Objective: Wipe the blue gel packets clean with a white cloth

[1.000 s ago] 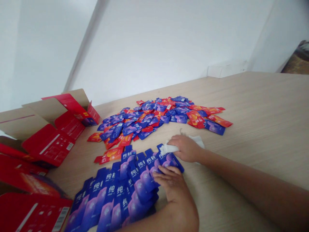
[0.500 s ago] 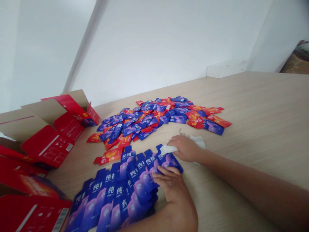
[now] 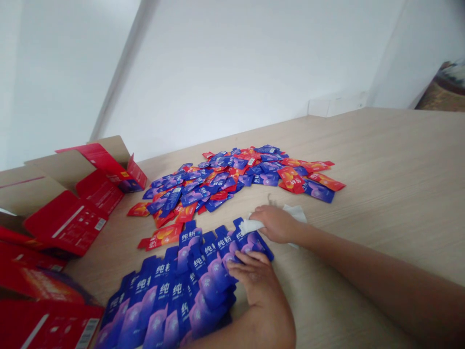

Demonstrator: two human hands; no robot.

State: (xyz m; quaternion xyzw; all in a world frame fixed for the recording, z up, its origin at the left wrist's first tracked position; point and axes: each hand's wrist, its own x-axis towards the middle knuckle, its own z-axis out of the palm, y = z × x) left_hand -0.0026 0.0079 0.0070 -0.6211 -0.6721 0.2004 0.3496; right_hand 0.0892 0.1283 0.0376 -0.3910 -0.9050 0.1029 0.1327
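Blue sachets (image 3: pixel 178 291) lie overlapped at six o'clock on the desk (image 3: pixel 381 194); the left hand (image 3: pixel 254 281) presses them, fingers apart, and the right hand (image 3: pixel 276 224) clamps a white tissue (image 3: pixel 252 226) against them.

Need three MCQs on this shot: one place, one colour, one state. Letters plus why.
1. Where do the neatly overlapped blue sachets lie relative to the loose heap of sachets?
A. Inside the red carton
B. Nearer the person than the heap
C. Beyond the heap

2. Which colours make up the loose heap?
A. Green and white
B. Blue and red
C. Black and yellow

3. What is the right hand doing?
A. Pressing on a white tissue
B. Lying empty, palm up
C. Holding a sachet upright

1: B, the rows fill the foreground, with the heap farther up the wooden table.
2: B, both colours show throughout the heap.
3: A, the tissue bunches under its fingers.
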